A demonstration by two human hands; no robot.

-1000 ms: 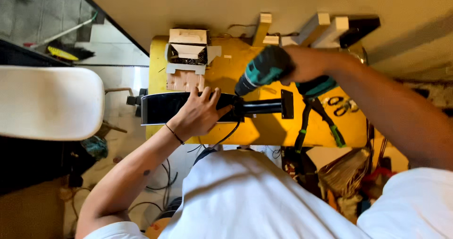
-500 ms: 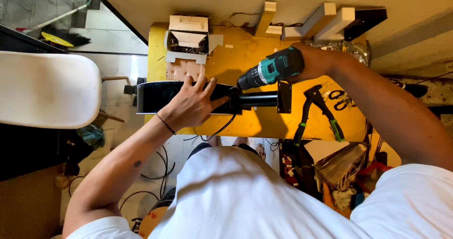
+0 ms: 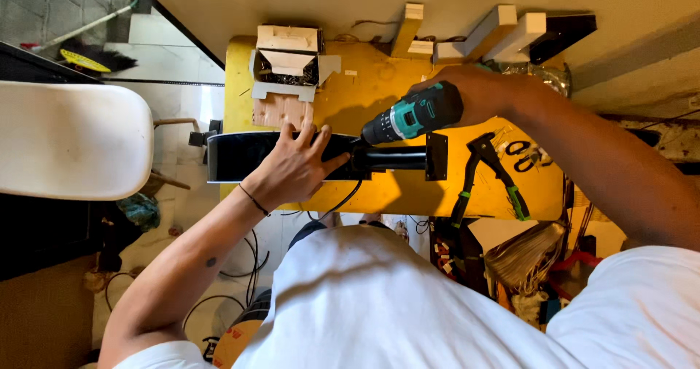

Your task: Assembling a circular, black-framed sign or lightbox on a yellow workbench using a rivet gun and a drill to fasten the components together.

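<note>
Slippage looks likeliest: the right hand grips the teal drill mid-frame, its tip near the left hand whose spread fingers press the black box.

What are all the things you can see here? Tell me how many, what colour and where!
cordless drill: 1, teal and black, in the right hand, tip at the black piece
long black piece: 1, black, across the yellow table, under the left hand
yellow table: 1, yellow, centre
rivet pliers: 1, black with green grips, right side of the table
scissors: 1 pair, black, beside the pliers
small wooden box: 1, pale wood, far end of the table
wood blocks: several, pale, against the wall
white chair: 1, white, left
broom: 1, yellow and black, top left floor
left hand: 1, pressing on the black piece
right hand: 1, gripping the drill
</note>
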